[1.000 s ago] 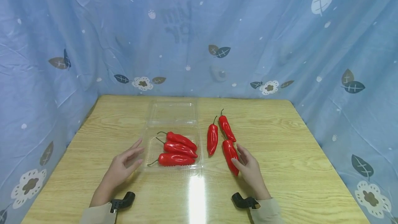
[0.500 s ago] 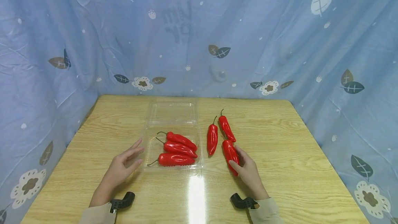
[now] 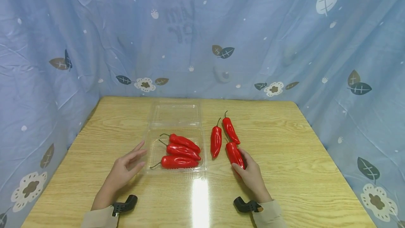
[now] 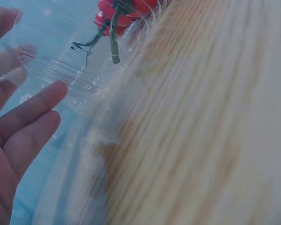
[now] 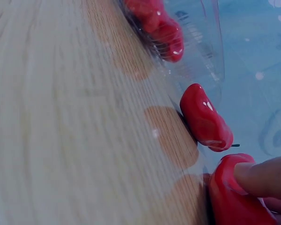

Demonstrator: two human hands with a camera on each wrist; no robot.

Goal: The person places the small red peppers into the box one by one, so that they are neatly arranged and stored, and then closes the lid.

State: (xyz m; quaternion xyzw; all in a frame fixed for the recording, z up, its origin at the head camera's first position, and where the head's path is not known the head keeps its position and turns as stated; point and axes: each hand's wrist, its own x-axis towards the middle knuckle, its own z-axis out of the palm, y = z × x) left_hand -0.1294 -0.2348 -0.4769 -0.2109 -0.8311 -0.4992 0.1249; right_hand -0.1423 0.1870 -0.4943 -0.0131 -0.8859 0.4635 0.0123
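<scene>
My right hand [image 3: 252, 175] grips the nearest loose red chili pepper [image 3: 234, 152], thumb on its left side and fingers along its right. In the right wrist view the thumb [image 5: 267, 177] presses on the glossy red skin. Two more loose chili peppers lie just beyond, one to the left [image 3: 216, 141] and one farther back [image 3: 230, 130]. My left hand [image 3: 124, 170] holds nothing, its fingers relaxed beside the left edge of a clear plastic clamshell box [image 3: 152, 152]. Three red chili peppers [image 3: 183, 151] lie side by side in that box, green stems pointing left.
The box's transparent lid [image 3: 175, 114] lies folded back toward the far edge of the wooden table [image 3: 269, 129]. A blue curtain [image 3: 202, 27] with leaf and flower prints hangs behind the table and along both sides.
My right hand has moved slightly left and its thumb and fingers have closed round the nearest loose chili pepper, which has turned a little. The left hand stays where it was.
</scene>
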